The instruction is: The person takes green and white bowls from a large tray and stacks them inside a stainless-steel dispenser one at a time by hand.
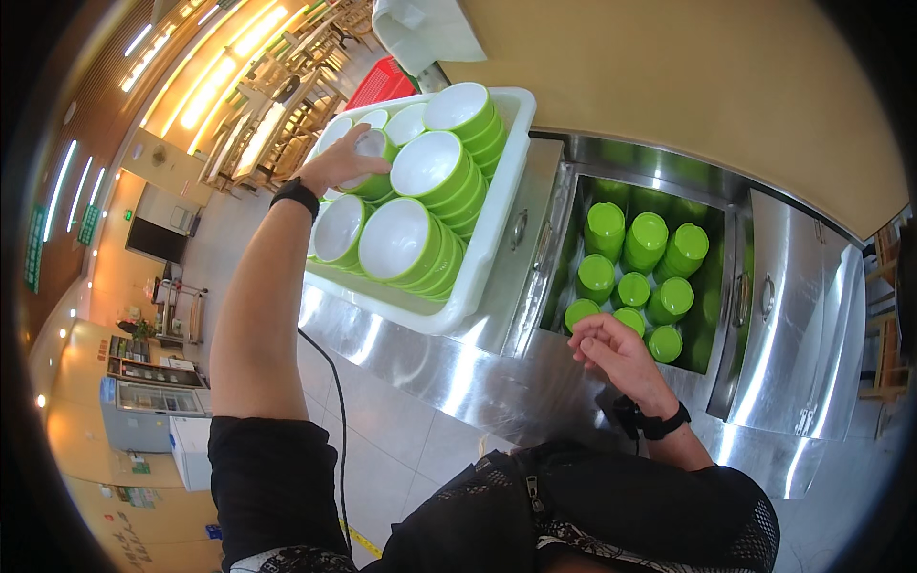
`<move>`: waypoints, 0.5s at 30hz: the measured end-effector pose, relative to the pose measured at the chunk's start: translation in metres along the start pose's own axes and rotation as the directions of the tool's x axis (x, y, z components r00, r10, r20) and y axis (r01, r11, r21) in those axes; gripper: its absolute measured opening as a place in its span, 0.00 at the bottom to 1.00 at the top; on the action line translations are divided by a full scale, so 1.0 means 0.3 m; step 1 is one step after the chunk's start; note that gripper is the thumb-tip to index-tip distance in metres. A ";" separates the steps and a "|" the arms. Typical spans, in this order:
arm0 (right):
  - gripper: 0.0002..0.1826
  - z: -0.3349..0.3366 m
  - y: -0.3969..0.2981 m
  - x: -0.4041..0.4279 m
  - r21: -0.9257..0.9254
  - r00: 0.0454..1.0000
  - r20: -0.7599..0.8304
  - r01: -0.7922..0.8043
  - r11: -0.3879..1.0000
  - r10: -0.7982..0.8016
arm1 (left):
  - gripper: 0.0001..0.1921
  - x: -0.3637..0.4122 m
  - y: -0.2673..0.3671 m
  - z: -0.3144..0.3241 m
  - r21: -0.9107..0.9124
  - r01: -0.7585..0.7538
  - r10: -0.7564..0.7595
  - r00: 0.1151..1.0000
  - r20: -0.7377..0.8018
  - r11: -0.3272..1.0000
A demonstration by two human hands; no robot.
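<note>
A white plastic tub [494, 236] stands on the steel counter, filled with stacks of bowls, green outside and white inside. My left hand [344, 161] grips the rim of a smaller green-and-white bowl [370, 147] near the tub's far left side, the thumb inside its rim. Larger stacked bowls [401, 240] lie tilted beside it. To the right, an open steel well [706, 358] in the counter holds several upside-down stacks of green bowls [648, 233]. Over the well's near left edge is my right hand [609, 347], fingers loosely curled, holding nothing.
Steel lids with handles lie on both sides of the well, the right one [795, 308] larger in view. A tan panel [680, 86] rises behind the counter. A red basket [380, 82] is beyond the tub. A black cable [340, 401] hangs near my left arm.
</note>
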State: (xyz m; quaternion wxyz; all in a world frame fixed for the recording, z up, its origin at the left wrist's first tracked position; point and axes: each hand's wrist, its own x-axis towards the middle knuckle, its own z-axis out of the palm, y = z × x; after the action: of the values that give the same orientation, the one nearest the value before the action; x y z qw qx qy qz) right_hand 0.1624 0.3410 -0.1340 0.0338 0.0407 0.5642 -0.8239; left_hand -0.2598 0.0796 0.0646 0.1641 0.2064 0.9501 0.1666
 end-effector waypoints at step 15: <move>0.16 -0.154 0.166 0.111 -0.489 0.980 -0.103 0.099 0.867 -0.171 | 0.38 -0.022 -0.143 -0.007 0.160 -0.128 0.142 0.987 -0.075 0.979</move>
State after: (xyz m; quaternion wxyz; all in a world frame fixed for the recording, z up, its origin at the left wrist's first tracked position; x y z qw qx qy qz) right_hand 0.1357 0.3657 -0.2002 -0.0555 0.0503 0.7536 -0.6530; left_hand -0.2695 0.0393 0.0514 0.0949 0.2751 0.9502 0.1118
